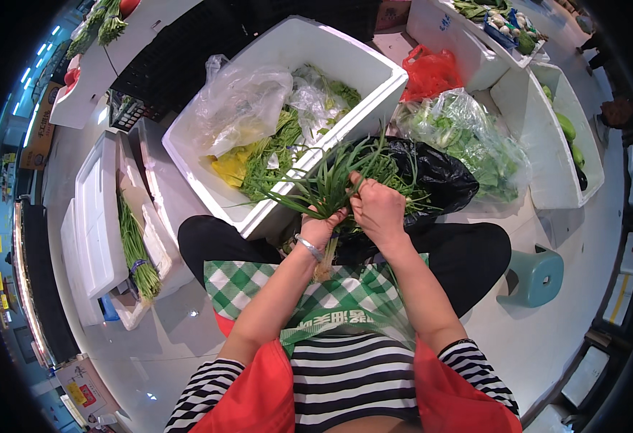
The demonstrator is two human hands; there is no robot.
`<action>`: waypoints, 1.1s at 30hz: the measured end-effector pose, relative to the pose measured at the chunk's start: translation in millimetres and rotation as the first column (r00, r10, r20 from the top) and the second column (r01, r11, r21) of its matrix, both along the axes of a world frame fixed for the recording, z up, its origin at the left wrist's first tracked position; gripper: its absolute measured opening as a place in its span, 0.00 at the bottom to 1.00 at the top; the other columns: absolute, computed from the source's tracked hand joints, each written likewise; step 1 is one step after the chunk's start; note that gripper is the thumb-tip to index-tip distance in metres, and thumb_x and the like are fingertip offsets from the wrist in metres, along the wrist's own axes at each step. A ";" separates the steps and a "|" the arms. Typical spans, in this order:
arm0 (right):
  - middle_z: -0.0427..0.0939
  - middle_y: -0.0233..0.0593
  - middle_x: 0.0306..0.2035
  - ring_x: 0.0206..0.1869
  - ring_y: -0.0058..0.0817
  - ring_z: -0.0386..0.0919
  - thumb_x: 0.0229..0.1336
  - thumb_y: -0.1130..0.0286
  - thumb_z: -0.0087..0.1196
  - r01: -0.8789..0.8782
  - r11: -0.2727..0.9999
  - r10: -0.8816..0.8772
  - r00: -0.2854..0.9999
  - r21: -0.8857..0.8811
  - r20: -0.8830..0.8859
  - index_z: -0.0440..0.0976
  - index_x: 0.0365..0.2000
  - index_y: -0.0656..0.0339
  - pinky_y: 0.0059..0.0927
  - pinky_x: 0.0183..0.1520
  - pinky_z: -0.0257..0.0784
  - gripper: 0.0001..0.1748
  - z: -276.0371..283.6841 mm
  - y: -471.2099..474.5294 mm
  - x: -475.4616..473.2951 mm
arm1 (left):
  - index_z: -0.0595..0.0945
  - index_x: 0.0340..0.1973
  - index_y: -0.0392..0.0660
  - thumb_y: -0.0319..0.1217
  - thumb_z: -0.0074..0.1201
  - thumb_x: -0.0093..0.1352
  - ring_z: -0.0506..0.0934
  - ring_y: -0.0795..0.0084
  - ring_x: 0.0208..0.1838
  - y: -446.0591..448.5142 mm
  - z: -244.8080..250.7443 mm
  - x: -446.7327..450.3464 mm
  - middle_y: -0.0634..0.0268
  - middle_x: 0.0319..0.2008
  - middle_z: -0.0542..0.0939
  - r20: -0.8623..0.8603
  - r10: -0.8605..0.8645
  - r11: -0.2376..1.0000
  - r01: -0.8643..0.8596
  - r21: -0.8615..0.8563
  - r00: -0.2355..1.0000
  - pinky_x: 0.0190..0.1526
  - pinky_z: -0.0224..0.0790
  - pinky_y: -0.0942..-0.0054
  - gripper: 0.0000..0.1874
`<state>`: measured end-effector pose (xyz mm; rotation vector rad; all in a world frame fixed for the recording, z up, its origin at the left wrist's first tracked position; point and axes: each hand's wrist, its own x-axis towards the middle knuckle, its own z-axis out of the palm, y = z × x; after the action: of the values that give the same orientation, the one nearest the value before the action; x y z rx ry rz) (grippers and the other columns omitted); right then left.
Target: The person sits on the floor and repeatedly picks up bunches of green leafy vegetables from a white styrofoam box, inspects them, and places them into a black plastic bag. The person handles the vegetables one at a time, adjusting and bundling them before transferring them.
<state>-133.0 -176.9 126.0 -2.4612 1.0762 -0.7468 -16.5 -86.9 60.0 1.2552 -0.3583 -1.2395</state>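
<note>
My left hand [320, 226] is closed around a bunch of scallions [331, 187] above my lap. Its green leaves fan out away from me, and the pale roots hang towards my apron. A bracelet circles the left wrist. Just to the right, my right hand [378, 208] has its fingers curled at the edge of the leaves, seemingly pinching some of them; the fingertips are partly hidden. Beyond the hands, more loose greens [389, 173] lie on a black plastic bag [443, 173]. A white foam box [349, 127] in front of me holds leafy greens, clear plastic bags and a yellow bag.
On the left, a tied bundle of green stalks [138, 249] lies in a foam box beside a white lid [100, 216]. To the right are a clear bag of lettuce-like greens [468, 140], a red plastic bag [432, 70], a foam box of green vegetables [560, 184] and a teal stool [535, 279].
</note>
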 end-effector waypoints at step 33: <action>0.76 0.40 0.21 0.23 0.38 0.76 0.48 0.68 0.59 -0.064 0.984 0.045 0.993 0.168 0.114 0.75 0.38 0.60 0.35 0.26 0.70 0.15 -3.8 -7.4 2.5 | 0.79 0.43 0.39 0.34 0.57 0.62 0.78 0.66 0.40 -6.6 -41.4 -10.9 0.58 0.40 0.81 0.426 -0.178 0.950 0.042 0.310 0.887 0.44 0.70 0.69 0.16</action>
<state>-130.4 -184.3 122.2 -2.2684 0.9854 -0.7308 -27.4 -93.6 18.7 1.8102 -0.6053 -1.1143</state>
